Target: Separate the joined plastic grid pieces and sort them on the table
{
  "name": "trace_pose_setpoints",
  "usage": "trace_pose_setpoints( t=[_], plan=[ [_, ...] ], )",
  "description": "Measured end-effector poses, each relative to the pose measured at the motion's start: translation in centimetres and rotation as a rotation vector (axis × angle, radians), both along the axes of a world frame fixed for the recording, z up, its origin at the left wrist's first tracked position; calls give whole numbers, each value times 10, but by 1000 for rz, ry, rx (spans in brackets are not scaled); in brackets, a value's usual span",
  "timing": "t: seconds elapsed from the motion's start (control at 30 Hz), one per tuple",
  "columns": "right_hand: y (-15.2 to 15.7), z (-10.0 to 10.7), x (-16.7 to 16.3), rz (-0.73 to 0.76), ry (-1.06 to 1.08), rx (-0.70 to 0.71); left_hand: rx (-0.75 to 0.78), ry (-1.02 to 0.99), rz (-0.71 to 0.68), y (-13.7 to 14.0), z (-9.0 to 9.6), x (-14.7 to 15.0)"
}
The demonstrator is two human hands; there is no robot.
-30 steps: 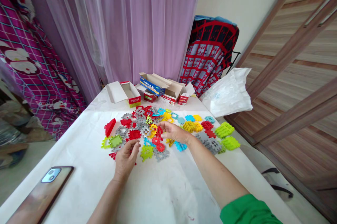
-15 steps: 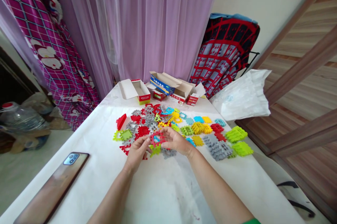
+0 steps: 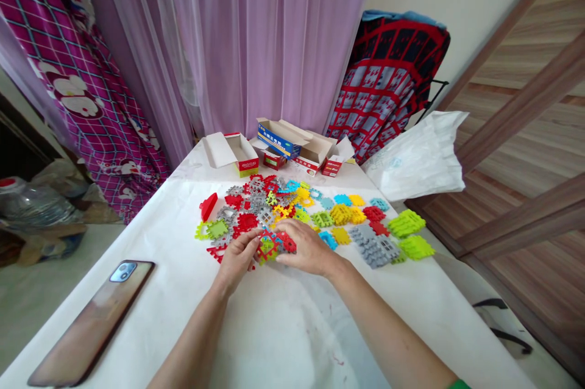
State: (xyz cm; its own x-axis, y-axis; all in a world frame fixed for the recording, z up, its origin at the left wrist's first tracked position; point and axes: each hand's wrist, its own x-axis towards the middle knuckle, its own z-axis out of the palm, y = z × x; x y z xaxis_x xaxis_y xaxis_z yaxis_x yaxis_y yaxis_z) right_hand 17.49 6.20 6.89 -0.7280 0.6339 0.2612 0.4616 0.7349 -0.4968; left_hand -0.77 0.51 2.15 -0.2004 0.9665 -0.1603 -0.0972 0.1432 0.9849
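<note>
Over the near edge of the pile, my left hand point(image 3: 238, 256) pinches a red open-framed building piece point(image 3: 269, 253) between thumb and fingers. My right hand point(image 3: 305, 249) curls round a second red notched building piece point(image 3: 287, 241), close beside the first; whether the two are joined I cannot tell. Lime green shows through and under the framed piece. Beyond both hands lies a loose heap of interlocking plastic pieces point(image 3: 247, 222) in red, grey, yellow, blue and green. Right of my right hand are stacks of grey pieces point(image 3: 371, 247) and lime green pieces point(image 3: 406, 223).
Opened small cardboard boxes, among them a blue box point(image 3: 278, 142) and a red-and-white box point(image 3: 247, 163), stand at the table's back. A phone point(image 3: 94, 322) lies at the left edge. A white plastic bag point(image 3: 418, 157) hangs at the right edge.
My right hand has turned further palm-down, and a second red piece now shows in its grip. The red framed piece has tilted lower between my hands. The view has shifted slightly.
</note>
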Motion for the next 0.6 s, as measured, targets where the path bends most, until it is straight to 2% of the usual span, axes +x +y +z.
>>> trace_pose_setpoints(
  t=[0.17, 0.3, 0.4, 0.5, 0.6],
  plan=[
    [-3, 12, 2, 34, -271, 221, 3, 61, -56, 2, -8, 4],
    [-8, 16, -3, 65, -355, 275, 49, 51, -79, 3, -13, 7],
    [-9, 18, -1, 69, -359, 269, 74, 67, -130, 0, -9, 9],
    [0, 25, 16, 46, -369, 252, 84, 97, -158, -5, -2, 8],
    [27, 42, 54, -89, -419, 258, 92, 119, -104, -5, -1, 7]
  ],
)
